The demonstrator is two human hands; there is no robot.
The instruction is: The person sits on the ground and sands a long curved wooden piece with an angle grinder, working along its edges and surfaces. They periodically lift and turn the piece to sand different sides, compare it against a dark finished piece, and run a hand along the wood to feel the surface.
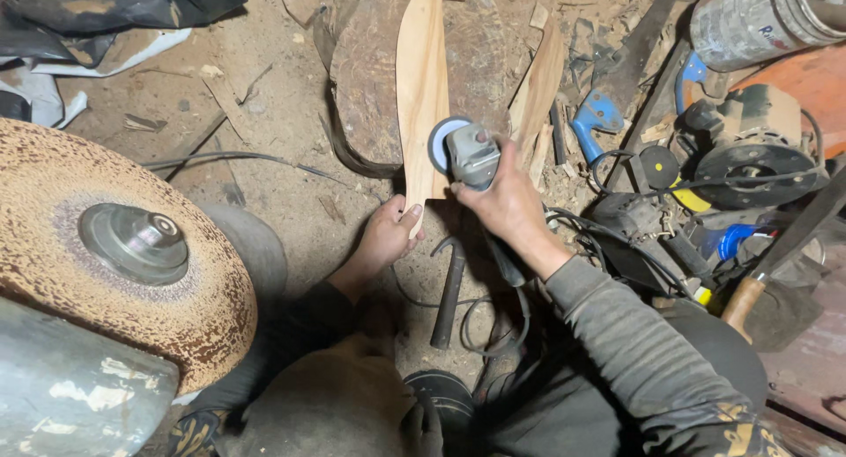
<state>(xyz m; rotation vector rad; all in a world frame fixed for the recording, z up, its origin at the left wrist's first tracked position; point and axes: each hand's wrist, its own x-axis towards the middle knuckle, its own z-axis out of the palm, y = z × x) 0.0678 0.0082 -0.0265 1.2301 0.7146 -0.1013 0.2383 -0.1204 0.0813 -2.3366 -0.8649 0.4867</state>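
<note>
Dirt floor (282, 175), hands (388, 237) gripping plank (423, 87), grinder (471, 153)

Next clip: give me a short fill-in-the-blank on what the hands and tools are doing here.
1. The right hand grips an angle ____ whose disc meets the wooden piece.
2. The left hand holds the ____ end of that wooden piece.
3. On the ground between the arms lies a ____ with a dark handle.
4. The wooden piece rests on a ____ stump.

Missing words: grinder; near (lower); hammer; wooden

Pale wood plank (421, 87), grey grinder (471, 155).
</note>
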